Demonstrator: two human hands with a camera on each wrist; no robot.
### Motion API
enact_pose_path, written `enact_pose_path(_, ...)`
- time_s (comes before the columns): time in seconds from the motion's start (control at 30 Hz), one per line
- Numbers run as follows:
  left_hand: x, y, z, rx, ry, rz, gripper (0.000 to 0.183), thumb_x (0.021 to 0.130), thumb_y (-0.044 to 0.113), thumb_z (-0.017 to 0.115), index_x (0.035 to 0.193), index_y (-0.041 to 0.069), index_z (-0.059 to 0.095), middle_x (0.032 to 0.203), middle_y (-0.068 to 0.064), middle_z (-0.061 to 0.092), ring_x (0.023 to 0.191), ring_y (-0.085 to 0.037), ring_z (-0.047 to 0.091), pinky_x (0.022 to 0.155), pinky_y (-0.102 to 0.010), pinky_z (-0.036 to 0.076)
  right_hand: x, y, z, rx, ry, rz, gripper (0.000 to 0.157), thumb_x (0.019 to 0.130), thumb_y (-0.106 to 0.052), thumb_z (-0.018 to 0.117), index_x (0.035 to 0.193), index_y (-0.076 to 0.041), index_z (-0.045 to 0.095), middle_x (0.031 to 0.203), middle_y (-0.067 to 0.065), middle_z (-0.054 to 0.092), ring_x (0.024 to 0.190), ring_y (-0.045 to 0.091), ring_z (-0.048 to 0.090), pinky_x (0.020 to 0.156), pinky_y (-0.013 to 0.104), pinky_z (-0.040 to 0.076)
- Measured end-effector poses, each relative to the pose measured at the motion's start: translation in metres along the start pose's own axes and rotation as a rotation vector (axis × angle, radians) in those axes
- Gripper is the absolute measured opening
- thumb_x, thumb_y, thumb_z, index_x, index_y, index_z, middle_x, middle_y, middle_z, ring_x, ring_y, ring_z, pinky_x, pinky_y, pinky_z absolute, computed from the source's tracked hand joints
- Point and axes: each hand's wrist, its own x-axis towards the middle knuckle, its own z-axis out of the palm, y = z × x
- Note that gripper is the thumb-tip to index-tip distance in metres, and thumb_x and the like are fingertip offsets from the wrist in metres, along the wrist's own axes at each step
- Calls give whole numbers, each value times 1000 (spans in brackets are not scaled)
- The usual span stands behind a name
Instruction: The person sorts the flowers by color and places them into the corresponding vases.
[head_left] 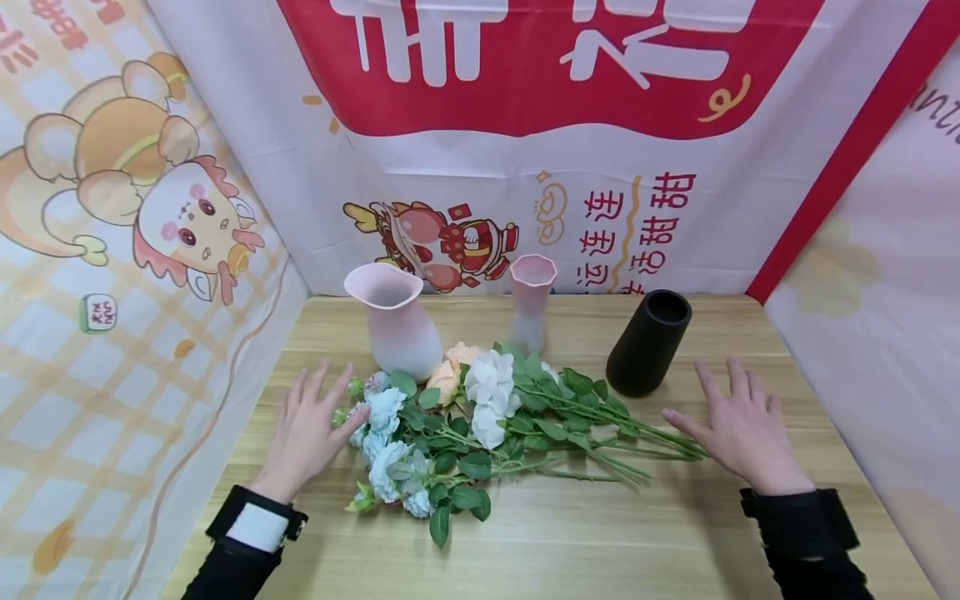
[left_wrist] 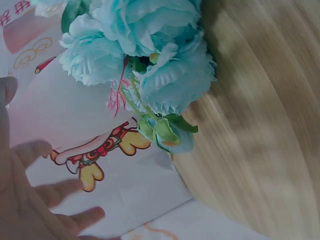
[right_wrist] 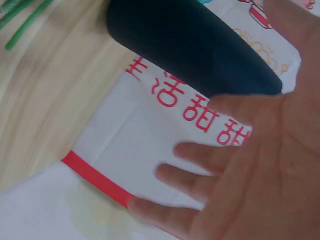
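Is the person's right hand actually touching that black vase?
Apart: the head view shows a strip of wooden tabletop between the right hand and the black vase.

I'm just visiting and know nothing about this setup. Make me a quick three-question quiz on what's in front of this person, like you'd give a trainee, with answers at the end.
1. Count: how many vases stand on the table?
2. Choose: which vase is nearest the right hand? A, the wide pink-and-white one; B, the slim pink one; C, the black one.
3. True or false: the left hand is gripping a flower.

Key
1. Three.
2. C.
3. False; the pale blue flowers lie beside it, but it holds nothing.
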Motion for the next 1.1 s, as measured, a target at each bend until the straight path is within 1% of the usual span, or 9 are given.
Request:
enact_pose_path(0.1,5,-6,0,-81,20,15,69,95,45,63,151,13,40,155,-25,25,138,-53,19,99,-76,20,0,-7,-4,15,-28,-27,98,87,-71,56,148,3,35,145,41,22,125,63,25,90,79,25)
enact_pose_path(0.17,9,-11,1,-138,34,19,69,95,41,65,151,10,40,154,-26,27,136,-53,22,99,-75,23,0,-12,-7,24,-50,-45,98,87,-72,53,148,3,35,143,41,27,123,62,29,88,78,29)
enact_pose_path(0.27,18,-16,1,-211,31,-3,76,95,38,66,154,7,31,154,-27,25,136,-52,23,102,-73,21,2,-18,-10,48,-98,-68,96,90,-71,50,148,4,34,142,41,29,123,60,32,89,75,33)
enact_pose_path(0.43,35,-21,3,-329,-10,-96,93,94,46,65,159,11,8,157,-26,18,139,-51,19,105,-71,17,3,-24,-6,101,-164,-120,88,94,-61,54,147,6,35,139,40,36,124,56,38,94,69,36)
enact_pose_path(0.63,58,-21,5,-445,-42,-179,102,92,54,63,158,16,-6,160,-20,10,142,-46,14,107,-68,16,3,-26,5,111,-145,-166,79,95,-52,60,142,8,41,128,37,50,115,51,51,89,63,44)
enact_pose_path(0.73,68,-18,5,-467,-57,-198,105,91,55,64,158,17,-7,161,-17,9,144,-41,12,109,-65,15,4,-28,11,107,-121,-194,69,95,-44,63,137,9,47,126,35,52,113,49,53,88,61,45)
enact_pose_path(0.9,83,-13,7,-501,-74,-218,113,85,59,69,158,18,-6,162,-14,9,145,-36,12,111,-61,16,6,-38,23,102,-26,-306,46,93,-25,70,124,8,59,118,27,60,105,40,60,84,55,50)
enact_pose_path(0.97,87,-12,8,-530,-78,-229,116,83,60,71,158,18,-7,162,-13,8,145,-34,12,111,-61,16,8,-45,27,102,3,-342,41,92,-22,72,121,6,62,113,22,62,101,37,62,82,52,51)
enact_pose_path(1.1,94,-11,12,-592,-80,-244,121,79,59,75,157,20,-9,162,-14,7,146,-32,10,111,-62,16,12,-56,37,99,20,-371,40,91,-22,72,119,6,64,109,19,63,97,33,62,80,49,52)
